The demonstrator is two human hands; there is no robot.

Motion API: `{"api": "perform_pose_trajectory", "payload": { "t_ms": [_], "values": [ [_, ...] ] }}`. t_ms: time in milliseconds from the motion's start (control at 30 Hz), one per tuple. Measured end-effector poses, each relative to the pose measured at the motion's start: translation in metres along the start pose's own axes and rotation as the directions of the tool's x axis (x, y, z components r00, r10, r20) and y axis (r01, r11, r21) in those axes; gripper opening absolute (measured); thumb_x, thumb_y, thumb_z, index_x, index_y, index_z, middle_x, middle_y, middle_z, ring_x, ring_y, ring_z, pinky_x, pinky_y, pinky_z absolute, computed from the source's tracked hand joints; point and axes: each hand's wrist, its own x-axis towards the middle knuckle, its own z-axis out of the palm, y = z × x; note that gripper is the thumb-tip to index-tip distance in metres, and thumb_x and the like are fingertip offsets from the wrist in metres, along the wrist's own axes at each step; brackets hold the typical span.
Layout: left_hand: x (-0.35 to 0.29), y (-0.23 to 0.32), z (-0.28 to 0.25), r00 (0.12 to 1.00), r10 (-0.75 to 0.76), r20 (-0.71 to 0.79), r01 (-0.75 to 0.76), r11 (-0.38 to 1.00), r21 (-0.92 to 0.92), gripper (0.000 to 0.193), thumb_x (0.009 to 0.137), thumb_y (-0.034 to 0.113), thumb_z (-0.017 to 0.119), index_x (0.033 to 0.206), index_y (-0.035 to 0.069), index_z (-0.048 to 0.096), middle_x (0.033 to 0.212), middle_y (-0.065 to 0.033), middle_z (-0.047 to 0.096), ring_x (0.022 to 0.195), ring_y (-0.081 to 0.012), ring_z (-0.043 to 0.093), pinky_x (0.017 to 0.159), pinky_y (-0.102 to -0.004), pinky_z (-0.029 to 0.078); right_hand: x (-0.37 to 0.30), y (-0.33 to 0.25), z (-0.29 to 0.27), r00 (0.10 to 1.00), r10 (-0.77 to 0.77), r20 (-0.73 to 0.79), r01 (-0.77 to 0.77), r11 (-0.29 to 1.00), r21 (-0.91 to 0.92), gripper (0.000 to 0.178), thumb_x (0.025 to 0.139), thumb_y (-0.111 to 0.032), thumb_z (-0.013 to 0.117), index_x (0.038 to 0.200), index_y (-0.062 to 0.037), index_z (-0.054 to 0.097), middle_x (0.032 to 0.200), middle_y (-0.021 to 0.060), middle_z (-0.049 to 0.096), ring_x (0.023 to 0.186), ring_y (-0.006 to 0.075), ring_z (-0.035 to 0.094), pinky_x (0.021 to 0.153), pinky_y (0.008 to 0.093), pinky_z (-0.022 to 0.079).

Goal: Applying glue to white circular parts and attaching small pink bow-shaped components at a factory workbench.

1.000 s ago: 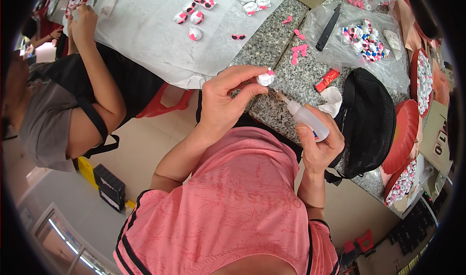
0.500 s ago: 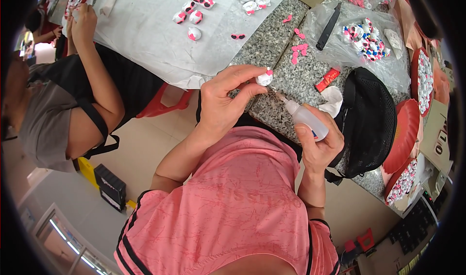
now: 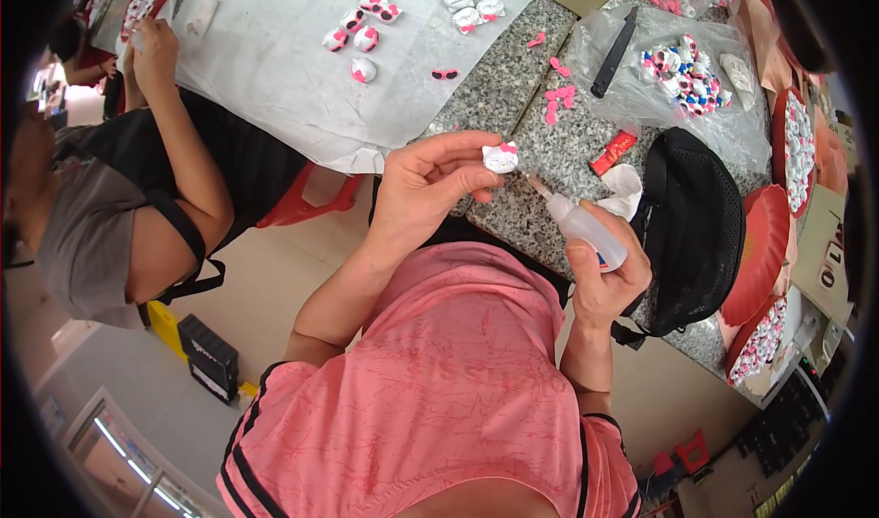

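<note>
A small white cat-head figure (image 3: pixel 500 159) with a pink bow is pinched between the thumb and fingers of my left hand (image 3: pixel 428 188). My right hand (image 3: pixel 608 269) is wrapped round a translucent squeeze bottle (image 3: pixel 584 228). Its narrow tip points up and left, a short gap from the figure. Beyond my hands, several similar white heads with pink parts (image 3: pixel 364 38) lie on a white sheet (image 3: pixel 293 88), near one loose pair of pink sunglasses (image 3: pixel 444 74). Several small pink bows (image 3: pixel 560 93) are scattered on the speckled stone table (image 3: pixel 499 97).
A clear plastic bag (image 3: pixel 623 47) with small coloured pieces lies at the back right, a black stick (image 3: pixel 614 53) on it. Nearer are a red packet (image 3: pixel 613 152), crumpled tissue (image 3: pixel 623 191), a black mesh pouch (image 3: pixel 693 230) and red trays (image 3: pixel 758 253). A co-worker's arm (image 3: pixel 188 138) is at left.
The figure in my left hand has turned so its face side shows. The bottle's tip has drawn back slightly from it, down and to the right.
</note>
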Motion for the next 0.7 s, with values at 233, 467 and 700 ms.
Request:
{"api": "perform_pose_trajectory", "payload": {
  "t_ms": [233, 467, 700],
  "values": [
    [0.0, 0.0007, 0.0001, 1.0, 0.011, 0.026, -0.012, 1.0, 0.022, 0.027, 0.081, -0.002, 0.058, 0.108, -0.004, 0.056, 0.092, -0.0125, 0.064, 0.077, -0.0168, 0.064, 0.06, -0.0234, 0.052, 0.0009, 0.0008, 0.0014, 1.0, 0.003, 0.011, -0.003, 1.0, -0.003, 0.035, 0.072, -0.019, 0.072, 0.096, 0.0056, 0.063, 0.082, 0.0096, 0.062, 0.073, 0.0137, 0.056, 0.065, 0.0235, 0.043],
    [-0.0001, 0.002, 0.0007, 1.0, -0.003, 0.015, 0.003, 1.0, 0.021, 0.027, 0.081, -0.002, 0.059, 0.108, -0.004, 0.056, 0.092, -0.0125, 0.064, 0.077, -0.0165, 0.064, 0.059, -0.0227, 0.052, 0.0009, -0.0006, 0.0002, 1.0, 0.011, 0.011, -0.011, 1.0, -0.003, 0.035, 0.072, -0.017, 0.072, 0.097, 0.0054, 0.063, 0.082, 0.0089, 0.061, 0.072, 0.0132, 0.056, 0.065, 0.0232, 0.042],
    [0.0, 0.0013, 0.0009, 1.0, -0.001, 0.013, 0.001, 1.0, 0.026, 0.027, 0.081, -0.001, 0.059, 0.108, -0.004, 0.056, 0.092, -0.0123, 0.064, 0.077, -0.0163, 0.064, 0.058, -0.0221, 0.052, 0.0017, -0.0006, 0.0009, 1.0, 0.01, 0.009, -0.01, 1.0, -0.006, 0.035, 0.072, -0.017, 0.072, 0.097, 0.0053, 0.063, 0.081, 0.0086, 0.061, 0.072, 0.0128, 0.056, 0.065, 0.0228, 0.042]
  ]
}}
